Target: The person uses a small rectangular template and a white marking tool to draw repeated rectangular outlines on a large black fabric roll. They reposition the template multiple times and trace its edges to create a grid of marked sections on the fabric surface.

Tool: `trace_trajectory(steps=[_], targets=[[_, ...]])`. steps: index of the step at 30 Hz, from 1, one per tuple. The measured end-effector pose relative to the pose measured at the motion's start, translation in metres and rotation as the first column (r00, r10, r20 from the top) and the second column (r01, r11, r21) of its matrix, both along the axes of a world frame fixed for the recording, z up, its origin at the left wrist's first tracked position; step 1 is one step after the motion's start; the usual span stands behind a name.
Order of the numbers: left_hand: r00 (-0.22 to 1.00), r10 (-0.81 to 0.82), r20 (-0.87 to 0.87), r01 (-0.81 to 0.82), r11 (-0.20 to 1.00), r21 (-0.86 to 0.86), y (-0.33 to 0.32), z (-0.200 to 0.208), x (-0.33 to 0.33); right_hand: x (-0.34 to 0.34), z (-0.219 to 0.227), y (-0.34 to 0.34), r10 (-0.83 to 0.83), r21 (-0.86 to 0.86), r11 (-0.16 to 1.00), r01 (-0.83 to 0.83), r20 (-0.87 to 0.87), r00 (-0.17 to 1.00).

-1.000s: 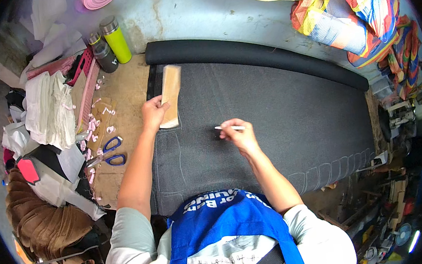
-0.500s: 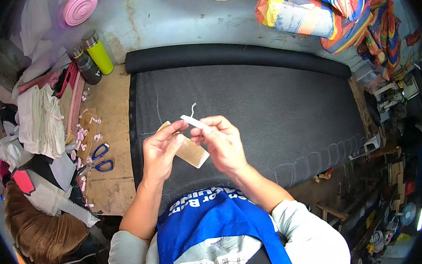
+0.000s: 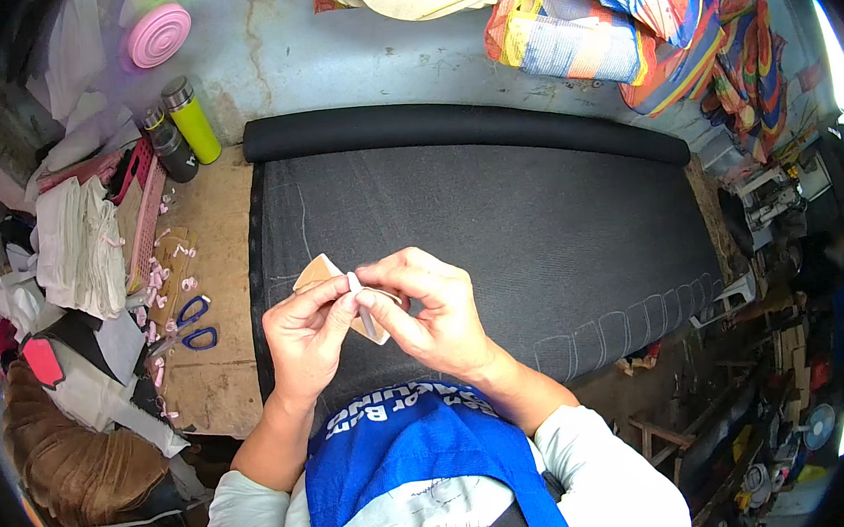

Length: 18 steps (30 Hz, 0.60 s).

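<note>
My left hand (image 3: 303, 336) and my right hand (image 3: 438, 307) meet above the dark fabric (image 3: 539, 223), both pinched shut on a slim white marking pencil (image 3: 360, 297). It stands nearly end-on between my thumbs and fingertips. A thin pale strip curves beside it at my right fingertips. Behind my fingers lies a tan rectangular piece (image 3: 316, 273), partly covered by my hands; I cannot tell whether it is held or resting on the cloth. Pale drawn outlines run along the fabric's left side and near right edge.
A rolled-up length of the fabric (image 3: 461, 132) lies along the back. Blue-handled scissors (image 3: 196, 323) and pink curled scraps (image 3: 157, 277) are on the wooden table (image 3: 217, 387) to the left. Two bottles (image 3: 192, 121), stacked white cloth (image 3: 79, 243) and brown fabric (image 3: 81, 444) stand farther left.
My hands have drawn closer together and slightly left. The marking pencil has turned from slanting to nearly upright in the picture. The tan piece is now more covered. The whole view has shifted slightly.
</note>
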<state>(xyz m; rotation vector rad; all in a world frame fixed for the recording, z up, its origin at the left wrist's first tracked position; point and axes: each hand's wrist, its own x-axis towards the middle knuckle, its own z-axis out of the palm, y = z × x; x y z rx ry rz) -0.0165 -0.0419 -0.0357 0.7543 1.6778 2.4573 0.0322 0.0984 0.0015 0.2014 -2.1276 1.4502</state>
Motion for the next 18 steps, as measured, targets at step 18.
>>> trace_trajectory(steps=[18], targets=[[0.951, -0.145, 0.273, 0.095, 0.978, 0.186, 0.019, 0.01, -0.006, 0.001, -0.012, -0.004, -0.107, -0.1, 0.99, 0.103, -0.039, 0.993]])
